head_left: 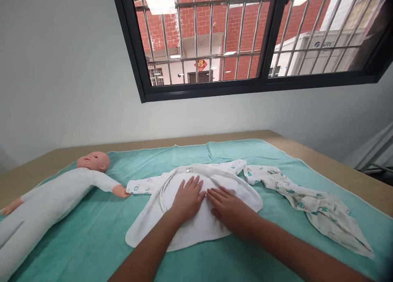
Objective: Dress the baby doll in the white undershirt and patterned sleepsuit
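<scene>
While two hands (188, 196) (230, 211) rest flat, gripping nothing | one white garment (201, 222) lies beneath | one doll (61, 192) alongside

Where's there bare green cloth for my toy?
Green cloth lies bare between the doll's body and white garment, and beyond that garment. It's crowded under the left hand and right hand, and rightward along the patterned clothing.

The garment (202, 222) is matt cloth, the window bars (211, 57) glossy metal

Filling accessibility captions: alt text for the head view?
A left hand and right hand rest on a white fabric garment, spread over a green cloth. A white-bodied doll lies left; a patterned pale fabric garment lies right.
</scene>
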Tool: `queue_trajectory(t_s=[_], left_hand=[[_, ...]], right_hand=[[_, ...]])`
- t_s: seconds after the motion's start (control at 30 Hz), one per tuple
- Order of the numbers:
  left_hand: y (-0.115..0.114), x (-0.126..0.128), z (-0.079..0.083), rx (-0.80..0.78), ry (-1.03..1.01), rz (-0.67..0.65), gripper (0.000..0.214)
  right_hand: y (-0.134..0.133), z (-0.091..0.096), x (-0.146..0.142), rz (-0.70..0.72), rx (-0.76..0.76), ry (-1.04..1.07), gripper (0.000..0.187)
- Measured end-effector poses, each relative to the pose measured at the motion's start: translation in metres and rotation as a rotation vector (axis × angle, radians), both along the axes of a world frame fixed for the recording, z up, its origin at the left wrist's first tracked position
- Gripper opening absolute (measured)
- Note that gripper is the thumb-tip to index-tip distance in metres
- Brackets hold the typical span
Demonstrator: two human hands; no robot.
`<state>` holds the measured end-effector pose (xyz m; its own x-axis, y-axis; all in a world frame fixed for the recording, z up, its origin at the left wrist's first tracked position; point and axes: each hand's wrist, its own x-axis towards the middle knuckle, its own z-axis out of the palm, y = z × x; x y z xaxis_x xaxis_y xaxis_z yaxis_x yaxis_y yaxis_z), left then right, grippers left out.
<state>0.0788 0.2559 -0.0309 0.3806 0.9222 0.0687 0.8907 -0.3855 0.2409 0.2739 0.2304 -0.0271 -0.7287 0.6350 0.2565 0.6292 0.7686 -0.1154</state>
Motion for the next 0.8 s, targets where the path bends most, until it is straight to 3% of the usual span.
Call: queue_trajectory(t_s=[0.17, 0.33, 0.43, 0.57, 0.7, 0.8], left_hand=[[0.010, -0.012, -0.002, 0.029, -0.203, 0.100, 0.047], [0.027, -0.033, 0.007, 0.078, -0.334, 0.237, 0.048], [0.030, -0.039, 0.008, 0.092, -0.298, 0.277, 0.045], [0.025, -0.037, 0.001, 0.115, -0.192, 0.274, 0.044], [0.020, -0.041, 0.001, 0.143, -0.111, 0.309, 0.048], [0.018, -0.046, 0.005, 0.178, -0.054, 0.326, 0.047]], right_hand=[[0.000, 0.005, -0.022, -0.004, -0.163, -0.007, 0.068], [0.039, 0.014, -0.064, -0.189, -0.336, 0.205, 0.055], [0.056, 0.004, -0.081, -0.313, -0.301, 0.190, 0.057], [0.060, -0.008, -0.080, -0.398, -0.224, 0.112, 0.062], [0.061, -0.006, -0.069, -0.479, -0.187, 0.095, 0.063], [0.062, -0.001, -0.068, -0.431, -0.134, 0.093, 0.058]])
